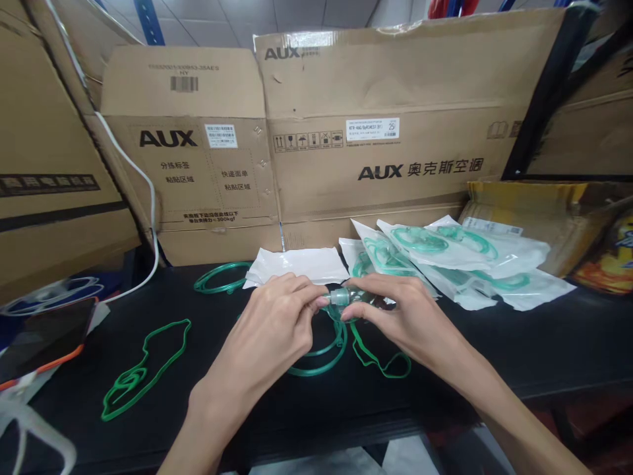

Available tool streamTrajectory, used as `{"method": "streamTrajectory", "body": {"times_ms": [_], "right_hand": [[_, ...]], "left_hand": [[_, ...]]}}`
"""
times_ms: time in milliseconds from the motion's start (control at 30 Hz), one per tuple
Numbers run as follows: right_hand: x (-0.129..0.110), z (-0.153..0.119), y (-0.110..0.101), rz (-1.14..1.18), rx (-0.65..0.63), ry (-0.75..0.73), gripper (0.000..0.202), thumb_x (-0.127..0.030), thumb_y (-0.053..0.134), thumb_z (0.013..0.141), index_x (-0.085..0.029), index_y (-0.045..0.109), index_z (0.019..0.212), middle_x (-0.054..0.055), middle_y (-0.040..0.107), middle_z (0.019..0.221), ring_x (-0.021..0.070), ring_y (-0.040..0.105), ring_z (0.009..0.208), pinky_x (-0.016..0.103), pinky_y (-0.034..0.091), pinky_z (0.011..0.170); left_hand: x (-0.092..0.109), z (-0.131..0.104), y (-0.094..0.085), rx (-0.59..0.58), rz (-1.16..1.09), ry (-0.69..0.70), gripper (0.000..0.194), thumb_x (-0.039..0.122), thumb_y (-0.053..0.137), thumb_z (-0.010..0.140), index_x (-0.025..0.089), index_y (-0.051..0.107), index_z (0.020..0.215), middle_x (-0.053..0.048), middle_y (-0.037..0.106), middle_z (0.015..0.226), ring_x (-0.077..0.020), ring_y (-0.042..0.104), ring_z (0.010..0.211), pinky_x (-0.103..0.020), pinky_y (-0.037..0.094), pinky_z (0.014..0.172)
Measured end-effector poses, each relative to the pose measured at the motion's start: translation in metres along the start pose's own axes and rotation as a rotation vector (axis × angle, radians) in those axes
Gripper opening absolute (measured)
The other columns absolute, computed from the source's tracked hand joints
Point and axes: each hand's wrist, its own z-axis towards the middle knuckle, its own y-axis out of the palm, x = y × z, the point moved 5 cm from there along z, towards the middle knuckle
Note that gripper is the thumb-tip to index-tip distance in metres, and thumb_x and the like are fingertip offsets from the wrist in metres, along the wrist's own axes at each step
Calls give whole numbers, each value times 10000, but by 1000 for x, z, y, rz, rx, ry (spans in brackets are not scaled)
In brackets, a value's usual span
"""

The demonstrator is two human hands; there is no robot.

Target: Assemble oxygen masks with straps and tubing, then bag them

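Note:
Above the black table, my left hand [289,310] pinches the end of a clear connector [339,297] between thumb and fingers. My right hand [390,303] is closed round a clear, greenish plastic mask [353,305] on the connector's other side, and its fingers hide much of it. A coil of green tubing [321,369] lies on the table below my hands. Beside it a green elastic strap [383,369] hangs down from near the mask onto the table.
On the left lie a loose green band [148,369] and an orange-edged device [49,336] with white cables. Behind my hands are green tubing [220,278], a white packet [297,264] and several bagged green tubing sets [465,254]. Cardboard boxes [316,171] stand along the back.

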Motion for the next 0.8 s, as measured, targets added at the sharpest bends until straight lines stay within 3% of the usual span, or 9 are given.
{"method": "streamTrajectory", "body": {"times_ms": [100,200,300,500,567,667,733,800], "right_hand": [[9,0,5,-5,-49,-1,228,-388,763,909,-251,773,1090,22,777,1129,225,714,1031,301,511,907],[21,-1,14,-17,-171,-23,396,-369,770,904,-256,703,1277,50,710,1258,242,665,1166,337,495,1010],[32,-5,21,-45,-300,-26,435,-363,744,921,-307,664,1344,51,610,1406,257,594,1294,383,461,1095],[38,-28,17,-88,-400,31,474,-394,625,993,-450,536,1455,-31,392,1636,261,434,1475,453,397,1194],[39,-37,12,-98,-348,82,452,-437,558,1023,-456,515,1473,-25,359,1659,270,410,1494,472,384,1204],[36,-50,-1,-122,-119,122,421,-411,487,1049,-354,561,1460,82,437,1599,292,508,1415,467,437,1157],[28,-64,-11,-97,58,103,374,-361,486,1044,-287,641,1375,133,556,1462,285,607,1287,423,495,1085],[18,-83,-13,10,119,109,288,-359,541,1018,-273,728,1219,119,673,1250,262,676,1121,355,540,985]], "left_hand": [[-2,-1,6,-62,-4,-37,198,162,549,1020,198,740,1059,-17,738,1034,-197,653,963,-328,445,895],[-3,-4,16,-226,-37,-83,222,235,539,1035,237,755,1089,-14,748,1042,-212,661,979,-325,447,899],[-9,-10,20,-369,-133,-151,243,340,536,1038,311,771,1092,13,756,1078,-220,658,1047,-306,449,907],[-36,-36,18,-490,-136,-303,329,536,706,900,353,756,1168,4,719,1213,-268,634,1170,-328,444,995],[-36,-45,17,-493,-123,-294,330,508,742,883,357,747,1177,14,703,1240,-262,620,1204,-321,433,1020],[-25,-53,18,-467,-120,-254,243,436,711,932,346,745,1156,21,699,1190,-225,639,1149,-294,443,1002],[-11,-56,20,-459,-98,-217,182,364,665,976,325,745,1134,16,697,1132,-207,651,1078,-289,461,965],[6,-56,24,-464,-70,-164,170,293,611,1009,296,742,1118,3,694,1091,-205,653,1027,-294,480,922]]}}
